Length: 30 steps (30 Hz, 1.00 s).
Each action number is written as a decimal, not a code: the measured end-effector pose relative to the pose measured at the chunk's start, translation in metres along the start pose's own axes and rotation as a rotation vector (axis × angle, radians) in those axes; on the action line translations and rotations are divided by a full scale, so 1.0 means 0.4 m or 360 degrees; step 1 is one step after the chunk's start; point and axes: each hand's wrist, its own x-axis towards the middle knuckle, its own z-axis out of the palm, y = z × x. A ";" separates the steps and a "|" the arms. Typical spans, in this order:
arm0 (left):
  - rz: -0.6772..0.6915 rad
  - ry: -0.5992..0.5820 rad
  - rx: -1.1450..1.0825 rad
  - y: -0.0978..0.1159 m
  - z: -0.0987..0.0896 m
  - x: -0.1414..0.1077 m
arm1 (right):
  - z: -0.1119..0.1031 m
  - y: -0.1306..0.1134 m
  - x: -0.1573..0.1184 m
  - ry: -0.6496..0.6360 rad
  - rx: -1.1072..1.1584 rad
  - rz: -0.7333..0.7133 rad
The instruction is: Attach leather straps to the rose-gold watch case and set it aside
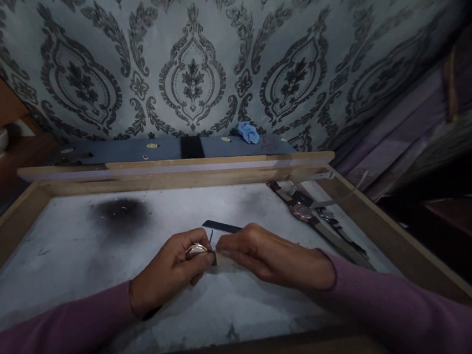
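Observation:
A round watch case (196, 251) with a shiny rim is pinched between the thumb and fingers of my left hand (177, 263), near the middle of the tray. My right hand (264, 252) is close beside it, its fingertips pressed together at the watch's right edge on something too small to make out. Between the fingertips a thin dark piece sticks up. A dark strap (222, 226) lies on the white surface just behind my hands, partly hidden by the right one.
Wooden edges frame the white-bottomed tray (186, 180). Several watches, one with a brown strap (302, 210), lie at its right side. A black smudge (122, 211) marks the back left. Behind the tray are a crumpled blue cloth (248, 132) and a patterned wall.

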 end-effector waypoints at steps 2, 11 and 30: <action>-0.0005 -0.0014 -0.0015 0.000 -0.003 0.002 | 0.001 0.003 -0.002 0.0003 -0.0021 0.0006; -0.0006 -0.0050 -0.0105 0.011 -0.014 0.001 | 0.006 0.013 -0.006 0.0054 -0.0031 -0.0051; -0.0102 -0.0215 -0.0153 0.008 -0.042 0.012 | 0.007 0.008 -0.005 0.0124 -0.0093 -0.0071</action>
